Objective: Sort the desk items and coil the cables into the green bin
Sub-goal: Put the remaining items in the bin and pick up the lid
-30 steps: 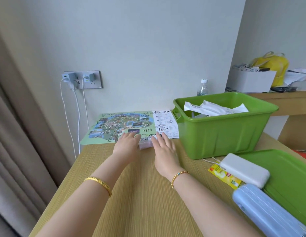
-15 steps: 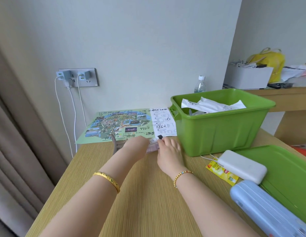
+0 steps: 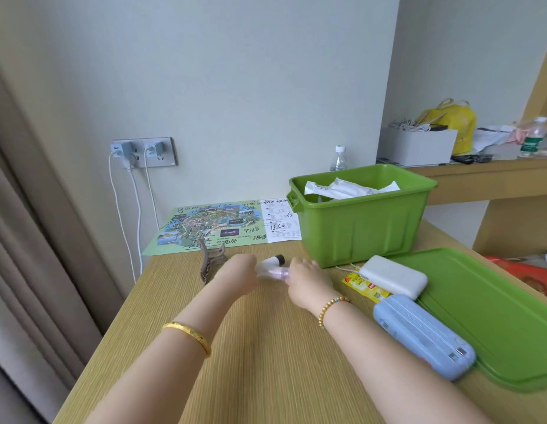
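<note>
both hands reach forward, left hand [image 3: 238, 270] and right hand [image 3: 307, 278] curled, near each other.

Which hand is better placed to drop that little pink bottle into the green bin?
Right hand, probably: it already grips the pink bottle and sits nearest the green bin. The left hand is farther away.

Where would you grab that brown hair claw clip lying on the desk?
Probably pinch the hair claw clip across its curved spine near the raised hinge end, coming straight down from above. It lies on the desk with open wood around it, left of the left hand; its teeth look awkward to grip.
</note>
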Tool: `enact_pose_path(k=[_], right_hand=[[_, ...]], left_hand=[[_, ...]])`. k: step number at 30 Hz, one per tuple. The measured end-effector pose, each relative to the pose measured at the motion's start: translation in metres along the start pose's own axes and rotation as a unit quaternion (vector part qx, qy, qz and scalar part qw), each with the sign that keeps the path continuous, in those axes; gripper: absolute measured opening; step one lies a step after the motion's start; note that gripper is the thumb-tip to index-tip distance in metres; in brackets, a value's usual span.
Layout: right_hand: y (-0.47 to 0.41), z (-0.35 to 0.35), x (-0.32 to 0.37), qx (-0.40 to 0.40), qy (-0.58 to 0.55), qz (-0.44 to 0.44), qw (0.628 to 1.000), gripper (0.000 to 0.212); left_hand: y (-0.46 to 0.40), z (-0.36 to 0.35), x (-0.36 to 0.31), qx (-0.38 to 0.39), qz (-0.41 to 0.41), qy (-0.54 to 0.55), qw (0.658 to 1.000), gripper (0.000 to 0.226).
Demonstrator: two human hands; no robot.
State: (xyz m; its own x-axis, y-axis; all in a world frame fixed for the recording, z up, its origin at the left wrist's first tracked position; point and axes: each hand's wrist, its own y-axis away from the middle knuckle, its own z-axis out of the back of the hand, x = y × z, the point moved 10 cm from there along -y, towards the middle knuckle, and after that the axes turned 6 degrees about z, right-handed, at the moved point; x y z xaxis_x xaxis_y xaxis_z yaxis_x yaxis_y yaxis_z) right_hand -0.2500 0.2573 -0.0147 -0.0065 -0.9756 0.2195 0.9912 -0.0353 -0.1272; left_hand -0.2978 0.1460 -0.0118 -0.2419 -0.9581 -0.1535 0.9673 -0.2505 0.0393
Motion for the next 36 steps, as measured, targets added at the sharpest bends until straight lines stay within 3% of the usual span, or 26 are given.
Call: enact_pose_path(k=[2,5,9,10,12,15,17,19,22,31,36], right_hand=[[0.007,0.030,0.001,-0.084,-0.086,0.018,0.993,0.023],[0.009,0.083,-0.002,-0.188,-0.190,0.043,0.963,0.024],[0.028,0.173,-0.027,-0.408,-0.099,0.043,0.907,0.024],[0.028,0.186,-0.037,-0.423,-0.075,0.033,0.902,0.024],[0.019,0.201,-0.062,-0.409,-0.039,0.001,0.912,0.026],[0.006,0.211,-0.101,-0.375,0.006,-0.054,0.925,0.024],[-0.006,0.205,-0.117,-0.315,0.046,-0.077,0.945,0.022],[-0.016,0.193,-0.127,-0.244,0.074,-0.095,0.962,0.028],[-0.018,0.183,-0.128,-0.215,0.069,-0.091,0.970,0.036],[-0.004,0.164,-0.088,-0.256,0.011,-0.020,0.967,0.055],[0.042,0.171,-0.069,-0.413,-0.008,0.001,0.911,0.035]], left_hand=[[0.003,0.015,0.012,-0.002,0.024,0.112,0.993,0.021],[0.011,0.055,0.020,-0.036,0.055,0.296,0.953,0.023],[0.012,0.107,-0.014,-0.085,0.029,0.523,0.848,0.018],[0.008,0.115,-0.029,-0.091,0.019,0.532,0.842,0.022],[-0.001,0.127,-0.062,-0.106,0.005,0.516,0.850,0.035],[-0.013,0.139,-0.113,-0.148,-0.036,0.502,0.851,0.025],[-0.023,0.137,-0.140,-0.180,-0.065,0.392,0.900,0.025],[-0.033,0.120,-0.156,-0.159,-0.056,0.259,0.951,0.024],[-0.042,0.105,-0.155,-0.148,-0.037,0.181,0.972,0.032],[-0.015,0.120,-0.110,-0.225,-0.072,0.166,0.957,0.029],[0.007,0.109,-0.056,-0.259,-0.062,0.217,0.939,0.033]])
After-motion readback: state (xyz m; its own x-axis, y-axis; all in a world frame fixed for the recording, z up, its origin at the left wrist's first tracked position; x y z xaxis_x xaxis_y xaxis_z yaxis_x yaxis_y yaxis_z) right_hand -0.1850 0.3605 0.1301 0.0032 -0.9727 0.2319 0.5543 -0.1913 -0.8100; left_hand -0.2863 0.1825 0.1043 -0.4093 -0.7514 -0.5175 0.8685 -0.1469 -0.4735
